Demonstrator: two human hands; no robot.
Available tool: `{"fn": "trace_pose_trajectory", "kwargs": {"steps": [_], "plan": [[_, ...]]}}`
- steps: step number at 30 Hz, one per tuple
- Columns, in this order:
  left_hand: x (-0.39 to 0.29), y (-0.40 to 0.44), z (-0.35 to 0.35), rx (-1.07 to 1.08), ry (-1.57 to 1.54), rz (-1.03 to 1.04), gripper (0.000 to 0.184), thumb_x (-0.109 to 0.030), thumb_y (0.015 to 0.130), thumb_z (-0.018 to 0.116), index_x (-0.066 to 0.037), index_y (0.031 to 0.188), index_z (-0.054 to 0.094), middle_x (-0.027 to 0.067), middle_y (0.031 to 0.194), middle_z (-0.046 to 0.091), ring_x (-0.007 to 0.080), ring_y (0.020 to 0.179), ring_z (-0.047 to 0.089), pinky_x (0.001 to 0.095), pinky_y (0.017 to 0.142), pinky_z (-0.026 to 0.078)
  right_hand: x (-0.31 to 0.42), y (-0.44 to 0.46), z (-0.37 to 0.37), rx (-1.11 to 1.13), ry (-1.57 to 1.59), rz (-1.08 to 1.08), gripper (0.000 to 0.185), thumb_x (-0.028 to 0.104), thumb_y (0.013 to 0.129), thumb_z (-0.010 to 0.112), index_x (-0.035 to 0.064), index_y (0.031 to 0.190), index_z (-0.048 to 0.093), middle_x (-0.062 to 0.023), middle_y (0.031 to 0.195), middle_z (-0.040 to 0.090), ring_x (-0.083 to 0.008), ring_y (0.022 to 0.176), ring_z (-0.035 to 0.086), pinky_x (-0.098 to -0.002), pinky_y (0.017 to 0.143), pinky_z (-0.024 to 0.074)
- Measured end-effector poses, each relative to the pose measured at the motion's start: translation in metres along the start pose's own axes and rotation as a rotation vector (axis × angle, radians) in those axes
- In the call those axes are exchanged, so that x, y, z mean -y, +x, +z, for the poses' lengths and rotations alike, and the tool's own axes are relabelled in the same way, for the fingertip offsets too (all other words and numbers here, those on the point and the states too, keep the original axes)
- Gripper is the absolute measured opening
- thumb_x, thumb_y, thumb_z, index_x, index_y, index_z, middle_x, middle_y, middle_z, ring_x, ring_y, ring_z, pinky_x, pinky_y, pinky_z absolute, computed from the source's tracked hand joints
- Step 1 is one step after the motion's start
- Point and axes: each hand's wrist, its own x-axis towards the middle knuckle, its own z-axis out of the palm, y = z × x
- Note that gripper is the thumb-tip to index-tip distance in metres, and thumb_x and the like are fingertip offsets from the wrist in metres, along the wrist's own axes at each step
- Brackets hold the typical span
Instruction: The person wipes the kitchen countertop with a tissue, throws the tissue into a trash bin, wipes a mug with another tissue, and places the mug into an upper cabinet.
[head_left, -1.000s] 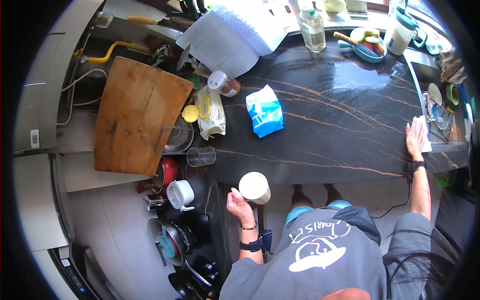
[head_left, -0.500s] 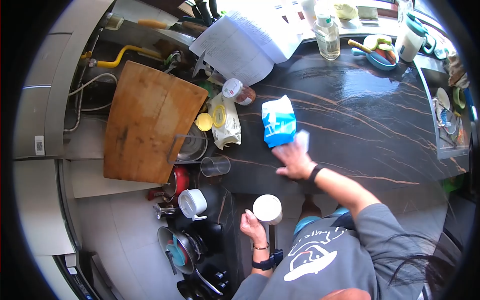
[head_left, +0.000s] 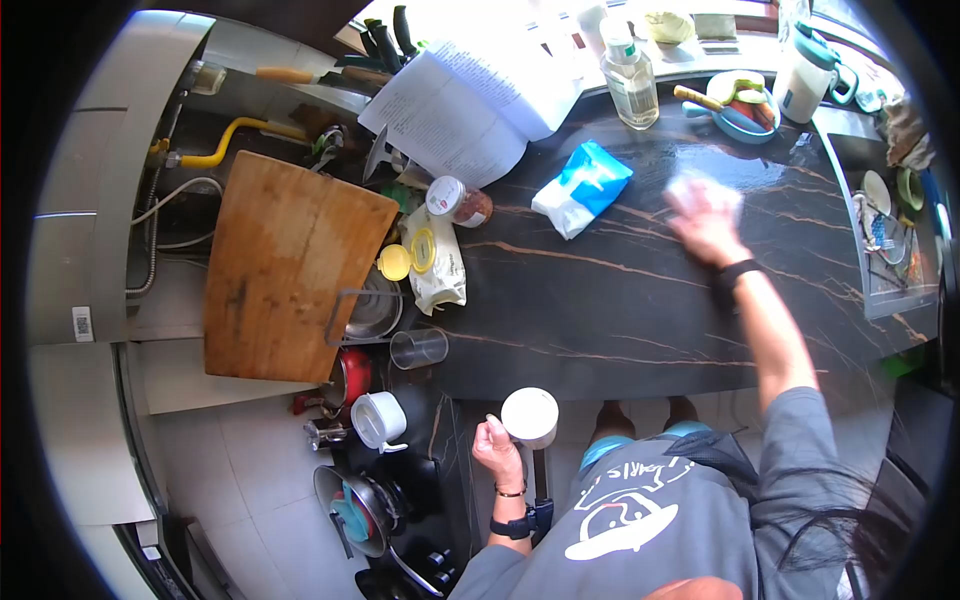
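My left hand (head_left: 497, 447) is closed beside a white mug (head_left: 530, 417), apparently on its handle, and holds it upright in front of the counter's near edge. Out over the dark counter (head_left: 590, 320), my right hand (head_left: 705, 225) presses a crumpled white tissue (head_left: 725, 197) against the surface; both are smeared by motion. A blue and white soft packet (head_left: 585, 188) lies to the left of that hand, tilted and apart from it. Beyond the tissue, the counter shows a bright, shiny patch that could be wet or reflected light.
Along the back stand a clear pump bottle (head_left: 630, 85), a blue bowl (head_left: 745, 120) and a pitcher (head_left: 803, 80). At left are a wooden board (head_left: 290, 270), a wipes pack (head_left: 437, 270), a spice jar (head_left: 460, 202), a clear cup (head_left: 420, 348) and open papers (head_left: 450, 115).
My right hand has swept the tissue right and farther back across the counter. The blue and white packet has turned and shifted right and back. My left hand still holds the mug.
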Motion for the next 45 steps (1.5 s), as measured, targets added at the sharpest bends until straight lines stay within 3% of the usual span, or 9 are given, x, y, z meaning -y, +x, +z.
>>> {"fn": "trace_pose_trajectory", "kwargs": {"steps": [6, 10, 14, 16, 18, 24, 31, 38, 45], "plan": [[-0.015, -0.01, 0.008, 0.068, 0.053, 0.035, 0.045, -0.034, 0.092, 0.051, -0.003, 0.061, 0.041, -0.0018, 0.053, 0.037, 0.0073, 0.053, 0.032, 0.0263, 0.048, 0.029, -0.29, -0.058, 0.034, -0.19, -0.233, 0.486, 0.058, 0.039, 0.094, 0.035, 0.0034, 0.139, 0.027, -0.016, 0.145, 0.024, -0.0275, 0.137, 0.016, -0.0397, 0.111, 0.0101], [-0.011, -0.019, 0.012, 0.06, 0.013, 0.008, 0.043, -0.031, 0.092, 0.051, -0.003, 0.061, 0.041, -0.002, 0.052, 0.035, 0.0069, 0.051, 0.032, 0.0264, 0.046, 0.028, -0.209, -0.048, -0.008, -0.188, -0.36, 0.814, 0.077, 0.058, 0.087, 0.036, 0.0016, 0.138, 0.027, -0.0223, 0.144, 0.023, -0.0384, 0.136, 0.013, -0.0473, 0.11, 0.0079], [-0.006, -0.023, 0.007, 0.057, 0.051, 0.02, 0.043, -0.03, 0.092, 0.052, -0.003, 0.06, 0.04, -0.0018, 0.051, 0.035, 0.0062, 0.05, 0.031, 0.026, 0.045, 0.025, -0.131, 0.033, 0.004, -0.11, -0.094, 0.542, 0.076, 0.054, 0.088, 0.039, 0.0006, 0.139, 0.023, -0.0203, 0.147, 0.016, -0.0368, 0.137, 0.004, -0.0462, 0.111, 0.0017], [-0.015, -0.027, 0.004, 0.048, 0.051, -0.005, 0.043, -0.028, 0.092, 0.052, -0.003, 0.06, 0.038, -0.0009, 0.051, 0.034, 0.0065, 0.051, 0.031, 0.0271, 0.045, 0.026, -0.078, 0.06, -0.004, -0.032, 0.065, 0.434, 0.077, 0.056, 0.086, 0.04, 0.0108, 0.143, 0.017, -0.0183, 0.149, 0.007, -0.0348, 0.138, -0.001, -0.0485, 0.11, -0.0004], [-0.012, -0.031, -0.001, 0.041, 0.088, -0.011, 0.043, -0.027, 0.092, 0.052, -0.002, 0.06, 0.038, -0.0001, 0.05, 0.034, 0.0068, 0.051, 0.032, 0.0277, 0.045, 0.026, -0.039, 0.09, -0.003, -0.024, 0.05, 0.333, 0.079, 0.058, 0.083, 0.043, 0.0136, 0.143, 0.018, -0.0182, 0.149, 0.006, -0.036, 0.138, -0.001, -0.0572, 0.106, 0.0012], [0.003, -0.038, -0.018, 0.015, 0.142, -0.067, 0.034, -0.022, 0.09, 0.055, 0.0, 0.065, 0.047, 0.0056, 0.053, 0.043, 0.0124, 0.05, 0.04, 0.0289, 0.048, 0.033, 0.078, 0.132, 0.032, 0.004, 0.02, 0.017, 0.07, 0.051, 0.085, 0.045, 0.0208, 0.143, 0.02, -0.0097, 0.151, 0.004, -0.0286, 0.139, 0.0, -0.0587, 0.106, 0.0035], [0.019, -0.031, -0.021, -0.027, 0.16, -0.102, 0.033, -0.022, 0.09, 0.055, 0.0, 0.066, 0.048, 0.0081, 0.054, 0.045, 0.0151, 0.05, 0.041, 0.0306, 0.048, 0.034, 0.167, 0.112, 0.068, -0.122, 0.104, -0.222, 0.065, 0.048, 0.086, 0.045, 0.0149, 0.139, 0.03, -0.015, 0.147, 0.018, -0.0328, 0.137, 0.01, -0.0603, 0.104, 0.0117], [0.019, -0.036, -0.003, -0.107, 0.002, -0.238, 0.034, -0.023, 0.091, 0.052, 0.0, 0.066, 0.049, 0.0019, 0.053, 0.044, 0.0094, 0.051, 0.039, 0.0276, 0.048, 0.032, 0.148, -0.025, 0.04, 0.056, 0.134, -0.753, 0.066, 0.049, 0.086, 0.043, 0.0092, 0.138, 0.032, -0.0163, 0.144, 0.025, -0.0321, 0.135, 0.019, -0.0555, 0.107, 0.008], [0.034, -0.025, 0.04, -0.156, -0.266, -0.189, 0.031, -0.023, 0.093, 0.05, -0.001, 0.071, 0.049, -0.0025, 0.062, 0.039, 0.0061, 0.06, 0.037, 0.0249, 0.052, 0.034, 0.057, -0.15, 0.005, 0.311, -0.024, -0.789, 0.074, 0.049, 0.082, 0.05, 0.0094, 0.14, 0.027, -0.0156, 0.144, 0.025, -0.0321, 0.136, 0.017, -0.0545, 0.107, 0.0097]]}}
